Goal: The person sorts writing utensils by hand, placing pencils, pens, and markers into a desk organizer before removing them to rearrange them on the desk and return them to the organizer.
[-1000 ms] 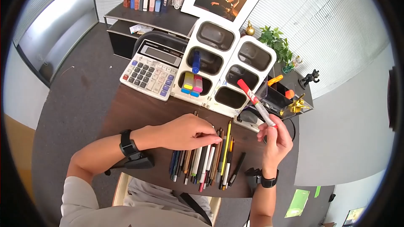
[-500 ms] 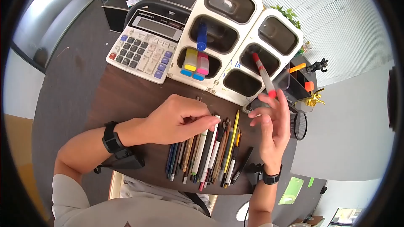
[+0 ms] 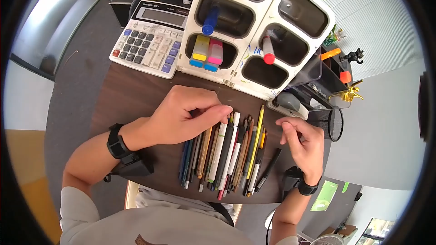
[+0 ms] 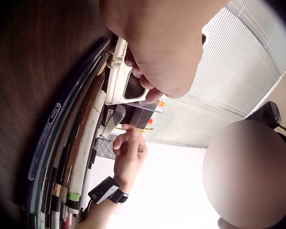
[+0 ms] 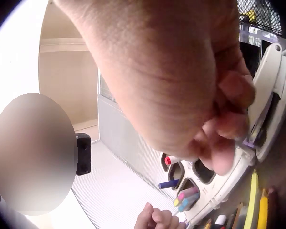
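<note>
My left hand (image 3: 190,115) hovers over the far ends of a row of pens and pencils (image 3: 222,159), its fingers loosely curled around nothing. My right hand (image 3: 306,145) is held up to the right of the row, empty, with its fingers bent. A red-capped marker (image 3: 268,51) leans in the middle compartment of the white organizer's (image 3: 237,73) right column. In the left column a blue marker (image 3: 210,20) stands in the middle compartment. Below it, yellow and pink highlighters (image 3: 208,52) share the bottom one. The right wrist view also shows the red cap (image 5: 169,161).
A large calculator (image 3: 147,38) stands left of the organizer. Right of it are a stapler (image 3: 290,104), a black mesh cup (image 3: 324,120) and a dark desk caddy with an orange-handled item (image 3: 330,54). One black pen (image 3: 269,169) lies apart at the row's right end.
My right hand has lowered the red marker into the organizer, let it go and drawn back toward me. My left hand stays over the pens. The head view has tipped downward.
</note>
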### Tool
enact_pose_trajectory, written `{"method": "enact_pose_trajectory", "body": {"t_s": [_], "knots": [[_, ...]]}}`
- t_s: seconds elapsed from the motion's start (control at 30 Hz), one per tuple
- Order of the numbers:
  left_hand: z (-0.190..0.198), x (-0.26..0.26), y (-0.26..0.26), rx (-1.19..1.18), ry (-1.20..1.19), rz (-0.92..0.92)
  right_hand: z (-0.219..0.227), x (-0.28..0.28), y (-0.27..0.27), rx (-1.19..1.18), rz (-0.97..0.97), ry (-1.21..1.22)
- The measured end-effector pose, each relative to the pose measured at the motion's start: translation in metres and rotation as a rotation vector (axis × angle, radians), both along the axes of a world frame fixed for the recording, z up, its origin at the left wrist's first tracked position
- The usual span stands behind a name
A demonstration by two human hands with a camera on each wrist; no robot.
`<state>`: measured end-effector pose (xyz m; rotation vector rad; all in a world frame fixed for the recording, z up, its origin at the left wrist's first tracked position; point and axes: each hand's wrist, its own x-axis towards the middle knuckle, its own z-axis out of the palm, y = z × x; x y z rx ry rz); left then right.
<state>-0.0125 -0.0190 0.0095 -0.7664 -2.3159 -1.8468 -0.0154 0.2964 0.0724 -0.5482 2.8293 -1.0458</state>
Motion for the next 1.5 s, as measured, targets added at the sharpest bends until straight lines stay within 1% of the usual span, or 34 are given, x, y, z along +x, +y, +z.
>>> {"method": "enact_pose_trajectory", "body": {"t_s": [0.07,0.17,0.23,0.37,0.47,0.57,0.63,0.67,0.77,0.87,0.93,0.97,1.07,1.1,1.17,1.2,1.3,1.37,1.4,1.5], "knots": [[0.001,-0.001,-0.001,-0.040,0.000,-0.009,-0.005,0.000,0.000,0.055,-0.026,-0.043],[-0.003,-0.006,-0.009,-0.174,0.099,-0.059,-0.014,0.002,0.003,0.100,-0.032,-0.104],[-0.005,-0.008,-0.009,-0.162,0.111,-0.063,-0.014,0.004,0.001,0.114,-0.029,-0.156],[-0.010,-0.008,-0.009,-0.150,0.139,-0.098,-0.008,0.010,-0.005,0.128,0.074,-0.293],[-0.012,-0.007,-0.007,-0.138,0.165,-0.094,-0.005,0.012,-0.008,0.175,0.176,-0.307],[-0.008,-0.007,-0.008,-0.190,0.196,-0.110,-0.008,0.008,-0.012,0.179,0.200,-0.346],[-0.008,-0.008,-0.008,-0.179,0.207,-0.118,-0.009,0.006,-0.012,0.178,0.210,-0.362],[-0.009,-0.008,-0.009,-0.176,0.211,-0.120,-0.010,0.006,-0.011,0.156,0.214,-0.343],[-0.017,-0.007,0.001,-0.065,0.282,-0.038,-0.015,0.006,-0.010,0.091,0.221,-0.256],[-0.017,-0.007,0.002,-0.068,0.297,-0.044,-0.018,0.006,-0.010,0.014,0.194,-0.128],[-0.013,-0.008,-0.005,-0.139,0.274,-0.103,-0.018,0.005,-0.011,-0.070,0.141,-0.084],[-0.011,-0.008,-0.007,-0.174,0.264,-0.133,-0.018,0.006,-0.011,-0.172,0.091,-0.114],[-0.015,-0.007,-0.006,-0.146,0.276,-0.172,-0.017,0.009,-0.012,-0.477,-0.060,-0.198],[-0.011,-0.007,-0.005,-0.154,0.270,-0.197,-0.019,0.008,-0.009,-0.530,-0.023,-0.214],[-0.003,-0.006,-0.004,-0.173,0.252,-0.245,-0.024,0.008,-0.013,-0.626,-0.035,-0.211],[-0.002,-0.006,-0.003,-0.181,0.278,-0.229,-0.027,0.009,-0.015,-0.674,-0.041,-0.211],[-0.006,-0.005,-0.003,-0.208,0.344,-0.198,-0.034,0.011,-0.022,-0.799,-0.043,-0.213],[-0.008,-0.007,-0.005,-0.232,0.374,-0.195,-0.035,0.012,-0.025,-0.840,-0.046,-0.229],[-0.010,-0.006,-0.003,-0.211,0.385,-0.162,-0.036,0.012,-0.027,-0.861,-0.046,-0.237],[-0.012,-0.005,-0.001,-0.161,0.403,-0.072,-0.040,0.011,-0.022,-0.800,-0.005,-0.242]]}}
